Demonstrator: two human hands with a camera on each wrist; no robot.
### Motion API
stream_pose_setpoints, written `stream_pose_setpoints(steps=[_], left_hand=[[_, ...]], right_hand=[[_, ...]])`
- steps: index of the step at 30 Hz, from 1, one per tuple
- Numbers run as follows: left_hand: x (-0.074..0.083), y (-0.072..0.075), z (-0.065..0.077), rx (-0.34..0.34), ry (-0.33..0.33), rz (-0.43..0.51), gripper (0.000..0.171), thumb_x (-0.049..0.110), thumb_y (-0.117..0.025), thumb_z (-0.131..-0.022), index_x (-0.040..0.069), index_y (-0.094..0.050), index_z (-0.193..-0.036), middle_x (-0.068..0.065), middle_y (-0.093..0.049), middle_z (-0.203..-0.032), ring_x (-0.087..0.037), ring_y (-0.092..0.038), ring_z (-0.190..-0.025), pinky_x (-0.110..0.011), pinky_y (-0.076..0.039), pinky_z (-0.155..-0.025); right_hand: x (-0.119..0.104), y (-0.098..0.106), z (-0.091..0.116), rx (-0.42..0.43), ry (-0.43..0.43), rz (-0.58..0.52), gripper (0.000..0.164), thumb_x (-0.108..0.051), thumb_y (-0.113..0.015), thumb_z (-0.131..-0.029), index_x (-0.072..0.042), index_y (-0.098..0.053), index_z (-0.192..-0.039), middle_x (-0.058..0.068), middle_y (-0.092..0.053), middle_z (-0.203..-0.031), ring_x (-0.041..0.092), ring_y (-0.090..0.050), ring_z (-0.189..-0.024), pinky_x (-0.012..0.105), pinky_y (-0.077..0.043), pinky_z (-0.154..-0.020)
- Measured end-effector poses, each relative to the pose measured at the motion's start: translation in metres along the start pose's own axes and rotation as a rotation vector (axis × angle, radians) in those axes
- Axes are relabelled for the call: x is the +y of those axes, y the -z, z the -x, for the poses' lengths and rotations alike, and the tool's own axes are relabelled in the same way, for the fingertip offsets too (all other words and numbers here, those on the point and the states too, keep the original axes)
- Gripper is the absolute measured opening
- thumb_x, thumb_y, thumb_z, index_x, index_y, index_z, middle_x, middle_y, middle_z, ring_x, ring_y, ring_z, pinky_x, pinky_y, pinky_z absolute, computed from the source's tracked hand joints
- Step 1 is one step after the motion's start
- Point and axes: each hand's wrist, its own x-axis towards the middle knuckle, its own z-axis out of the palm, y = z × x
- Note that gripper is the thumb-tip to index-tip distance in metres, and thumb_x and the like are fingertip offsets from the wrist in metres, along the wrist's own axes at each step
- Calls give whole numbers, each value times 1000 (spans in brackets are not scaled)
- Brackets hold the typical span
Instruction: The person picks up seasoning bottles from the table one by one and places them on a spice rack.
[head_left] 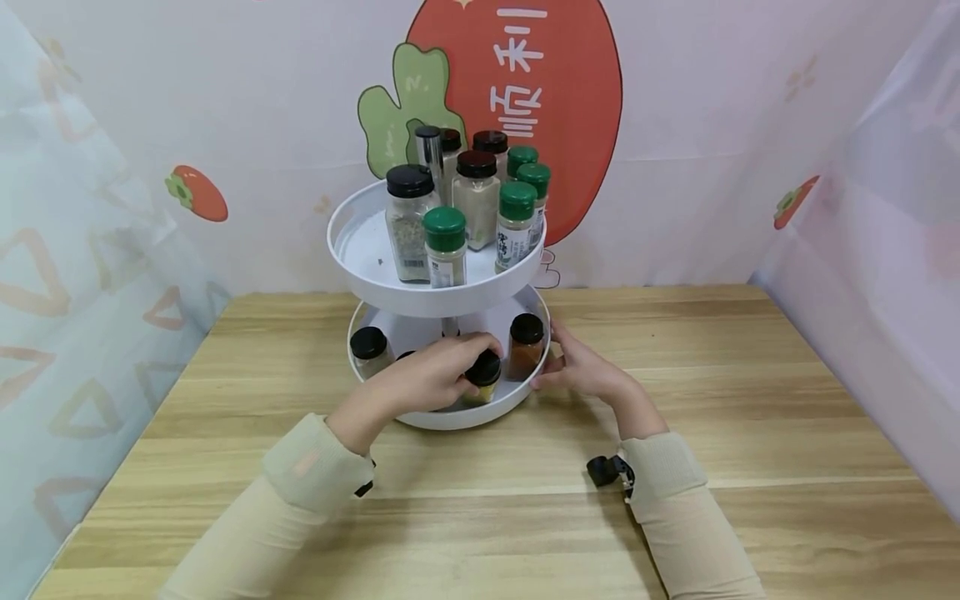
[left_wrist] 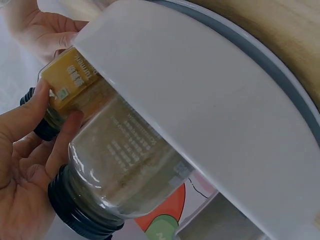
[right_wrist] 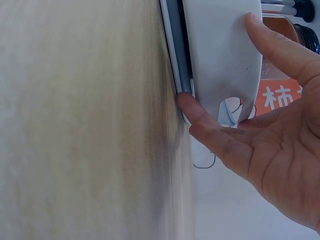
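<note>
My left hand grips a small glass jar of turmeric with a black cap, at the front right of the lower tier. Its thumb and a finger lie on opposite sides of the jar in the left wrist view. That jar stands behind the white wall of a two-tier turntable rack. Beside it is a larger jar of pale powder. My right hand holds the lower tier's right edge, thumb on the wall and fingers by the handle hole and base in the right wrist view.
A reddish-brown spice jar and a black-capped jar stand on the lower tier. The upper tier carries several jars, some capped green. The wooden table meets a printed cloth backdrop.
</note>
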Motion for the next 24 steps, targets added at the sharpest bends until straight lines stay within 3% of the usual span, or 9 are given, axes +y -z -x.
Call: stream_pose_setpoints(steps=[6, 14, 20, 24], left_hand=[[-2, 0, -3, -15, 5, -11, 42, -3, -71, -86, 3, -56, -126, -7, -64, -118, -19, -61, -104, -36, -55, -97], [-4, -1, 0, -31, 54, -77, 51, 1, -71, -88, 3, -53, -136, -10, -62, -131, -22, -62, -117, -37, -54, -103], [-1, -1, 5, 25, 28, -140, 52, 8, -72, -90, 2, -53, -138, -11, -60, -135, -23, -60, -122, -37, -53, -104], [7, 3, 19, 82, -15, -208, 49, 16, -71, -92, 5, -55, -137, -9, -57, -140, -24, -55, -131, -38, -49, -111]], right_hand=[[2, 1, -1, -1, 3, -1, 111, -8, -77, -85, -13, 4, -160, 21, -18, -162, 36, -66, -110, 55, -44, -112], [3, 0, -3, -14, 6, -3, 111, -8, -77, -85, -15, 5, -160, 20, -17, -162, 37, -65, -113, 56, -42, -114], [3, 5, -2, -15, 3, 29, 108, -9, -75, -87, -15, 4, -160, 22, -20, -161, 36, -65, -113, 56, -43, -113], [-3, 12, 6, 12, -19, 73, 106, -14, -73, -89, -13, 6, -160, 23, -22, -160, 39, -62, -120, 56, -46, -109]])
